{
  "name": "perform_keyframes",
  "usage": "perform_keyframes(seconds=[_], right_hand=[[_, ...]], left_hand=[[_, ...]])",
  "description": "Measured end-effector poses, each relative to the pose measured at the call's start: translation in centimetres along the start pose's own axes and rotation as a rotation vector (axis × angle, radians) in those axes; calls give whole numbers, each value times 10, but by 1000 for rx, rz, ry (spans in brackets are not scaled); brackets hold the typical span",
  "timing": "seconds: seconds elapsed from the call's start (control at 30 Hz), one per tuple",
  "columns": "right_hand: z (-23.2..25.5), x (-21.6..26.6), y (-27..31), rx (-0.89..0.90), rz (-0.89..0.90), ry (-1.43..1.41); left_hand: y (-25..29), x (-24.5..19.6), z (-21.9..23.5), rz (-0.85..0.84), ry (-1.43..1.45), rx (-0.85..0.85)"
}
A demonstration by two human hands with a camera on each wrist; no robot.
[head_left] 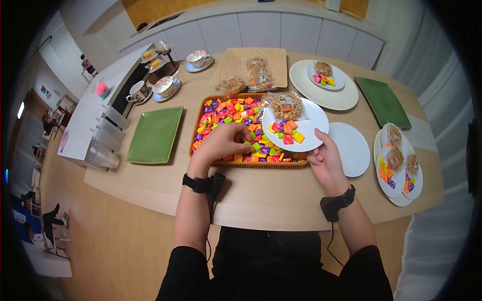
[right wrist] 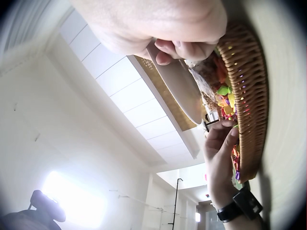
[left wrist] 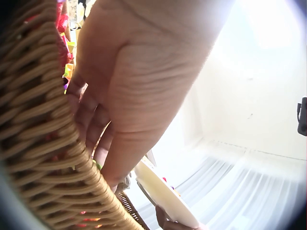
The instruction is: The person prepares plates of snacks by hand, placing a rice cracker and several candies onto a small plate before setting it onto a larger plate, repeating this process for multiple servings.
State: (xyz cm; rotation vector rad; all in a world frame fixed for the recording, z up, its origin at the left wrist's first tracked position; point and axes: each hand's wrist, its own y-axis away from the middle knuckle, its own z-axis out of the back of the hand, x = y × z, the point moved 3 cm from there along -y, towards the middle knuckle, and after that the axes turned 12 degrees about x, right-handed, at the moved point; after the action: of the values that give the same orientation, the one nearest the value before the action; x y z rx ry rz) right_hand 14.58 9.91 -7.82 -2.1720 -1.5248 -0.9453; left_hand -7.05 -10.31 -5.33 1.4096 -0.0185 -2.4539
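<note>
A wicker basket [head_left: 200, 143] full of small wrapped candies in bright colours stands in front of me. My left hand [head_left: 224, 142] reaches down into it, thumb and fingers pinching a green candy [head_left: 248, 143] among the others. In my right hand [head_left: 329, 163] is a small white plate [head_left: 307, 143], gripped at its near right edge and held above the basket's right side. On that plate lie a clear-wrapped round puffed-grain cake [head_left: 287, 106] and several candies [head_left: 287, 133]. From the right wrist, the plate [right wrist: 175, 81] appears edge-on beside the basket's wall [right wrist: 247, 96].
A bare white plate [head_left: 350, 150] lies right of the basket. Further right, a large plate [head_left: 401, 199] bears smaller filled plates. Green plates [head_left: 154, 135] flank both sides. Behind are a beige tray [head_left: 226, 60] with wrapped cakes, an oval plate [head_left: 301, 83], and teacups [head_left: 164, 86] at left.
</note>
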Motion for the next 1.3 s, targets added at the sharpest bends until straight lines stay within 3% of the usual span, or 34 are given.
perform_keyframes(seconds=[0.17, 0.3, 0.4, 0.53, 0.63, 0.67, 0.97, 1.03, 1.13, 1.3], right_hand=[[-1, 0, 1, -23, 10, -4], [-2, -1, 2, -15, 1, 2], [-4, 1, 3, -14, 7, 6], [-5, 1, 4, 2, 8, 29], [-3, 0, 3, 1, 15, 67], [-4, 0, 2, 3, 15, 67], [-4, 0, 5, -24, 29, 105], [-5, 1, 5, -22, 28, 120], [-5, 0, 5, -29, 27, 121], [-7, 1, 5, -31, 28, 116]], left_hand=[[-3, 3, -3, -70, -63, 21], [0, -12, -3, -28, -95, 11], [-1, -23, 1, -198, -109, -248], [-2, -34, -1, -322, 78, -348], [-7, -35, -13, -395, 154, -332], [-11, -36, -18, -487, 145, -343], [-13, -52, -48, -441, 124, -268], [-15, -56, -53, -518, 258, -254], [-18, -56, -57, -504, 310, -213], [-19, -58, -55, -559, 260, -214]])
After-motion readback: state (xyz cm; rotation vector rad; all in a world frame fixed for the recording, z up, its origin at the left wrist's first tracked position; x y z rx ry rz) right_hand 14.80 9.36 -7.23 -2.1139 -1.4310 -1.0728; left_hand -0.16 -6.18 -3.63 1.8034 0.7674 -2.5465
